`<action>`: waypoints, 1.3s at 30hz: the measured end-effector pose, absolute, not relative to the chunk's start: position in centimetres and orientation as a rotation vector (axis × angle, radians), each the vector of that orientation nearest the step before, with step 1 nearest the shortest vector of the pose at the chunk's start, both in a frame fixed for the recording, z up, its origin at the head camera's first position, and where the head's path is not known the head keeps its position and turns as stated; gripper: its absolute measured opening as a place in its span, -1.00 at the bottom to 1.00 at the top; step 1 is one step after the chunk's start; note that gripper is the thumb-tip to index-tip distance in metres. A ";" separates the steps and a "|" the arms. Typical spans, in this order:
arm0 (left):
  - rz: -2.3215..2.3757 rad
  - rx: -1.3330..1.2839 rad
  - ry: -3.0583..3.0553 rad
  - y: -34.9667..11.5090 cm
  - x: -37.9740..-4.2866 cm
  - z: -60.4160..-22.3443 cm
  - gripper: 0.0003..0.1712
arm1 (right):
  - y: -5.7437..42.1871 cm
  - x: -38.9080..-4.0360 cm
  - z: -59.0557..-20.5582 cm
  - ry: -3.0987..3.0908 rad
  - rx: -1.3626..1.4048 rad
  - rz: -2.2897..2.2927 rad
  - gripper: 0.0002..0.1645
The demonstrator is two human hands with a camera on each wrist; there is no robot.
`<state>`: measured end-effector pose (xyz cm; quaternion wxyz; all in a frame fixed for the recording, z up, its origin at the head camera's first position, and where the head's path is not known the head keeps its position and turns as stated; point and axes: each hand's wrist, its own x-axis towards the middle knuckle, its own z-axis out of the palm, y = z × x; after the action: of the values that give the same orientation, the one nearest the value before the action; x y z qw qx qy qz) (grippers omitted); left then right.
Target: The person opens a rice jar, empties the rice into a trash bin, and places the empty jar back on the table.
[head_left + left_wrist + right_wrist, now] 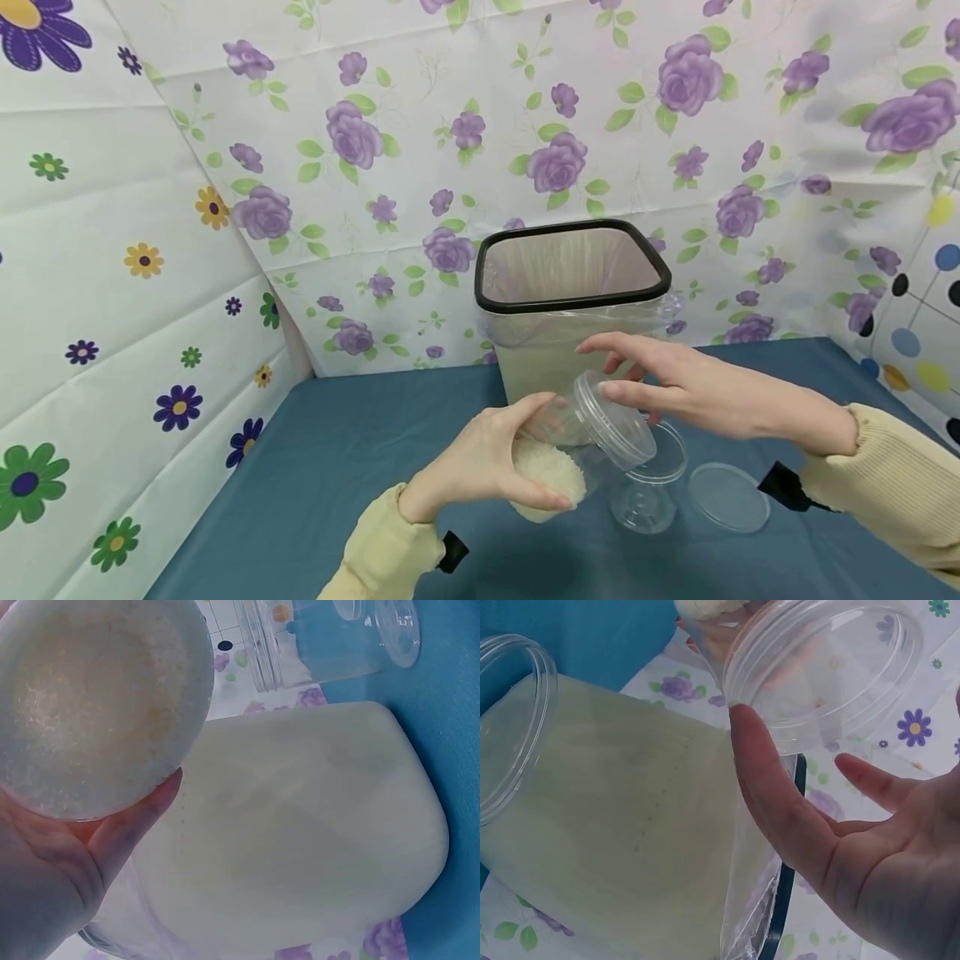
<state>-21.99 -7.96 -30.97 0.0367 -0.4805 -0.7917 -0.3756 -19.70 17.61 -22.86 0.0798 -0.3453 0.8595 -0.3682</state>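
Observation:
My left hand (487,454) grips a clear plastic jar (199,667) of white, rice-like grains (547,471), tilted with its top toward the right. A clear screw lid (615,421) sits on the jar's upper end. Over that lid is my right hand (675,383), its fingers spread and loosely bent. In the right wrist view one fingertip (746,727) meets the lid's edge, without a visible pinch. Behind and below the lid stands a second clear jar (645,508), upright and uncovered. A flat clear lid (729,497) lies on the table to its right.
A pale waste bin (525,358) with a black rim and a clear bag liner stands behind the hands. Blue cloth (360,450) covers the table. Flower-printed sheets (420,167) hang at the back and left; a dotted one (922,333) hangs at the right.

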 end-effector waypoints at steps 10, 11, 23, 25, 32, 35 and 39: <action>-1.120 -1.470 -2.452 -8.0 -21.9 -30.9 -0.09 | 17.2 -19.7 -22.9 2.537 -0.933 -1.065 -0.43; -1.118 -1.468 -2.451 -7.9 -21.9 -30.9 -0.09 | 17.2 -19.7 -22.9 2.536 -0.932 -1.051 -0.43; -1.113 -1.451 -2.480 -8.1 -21.8 -31.1 -0.06 | 17.1 -19.7 -23.2 2.536 -0.989 -0.933 -0.48; -1.117 -1.458 -2.473 -8.1 -21.8 -31.1 -0.06 | 17.1 -19.7 -23.3 2.570 -1.017 -0.905 -0.47; -1.136 -1.483 -2.448 -8.1 -21.8 -31.2 -0.06 | 17.4 -19.9 -23.5 2.637 -1.132 -0.864 -0.42; -1.137 -1.499 -2.436 -8.0 -21.9 -31.2 -0.06 | 17.5 -19.9 -23.6 2.617 -1.181 -0.895 -0.40; -1.156 -1.529 -2.423 -8.1 -22.0 -31.2 -0.06 | 17.6 -19.8 -23.7 2.568 -1.228 -0.958 -0.39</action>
<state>-21.96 -8.05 -31.19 0.0260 -0.4946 -0.7840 -0.3742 -19.82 17.59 -23.72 0.0691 -0.4077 0.8531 -0.3182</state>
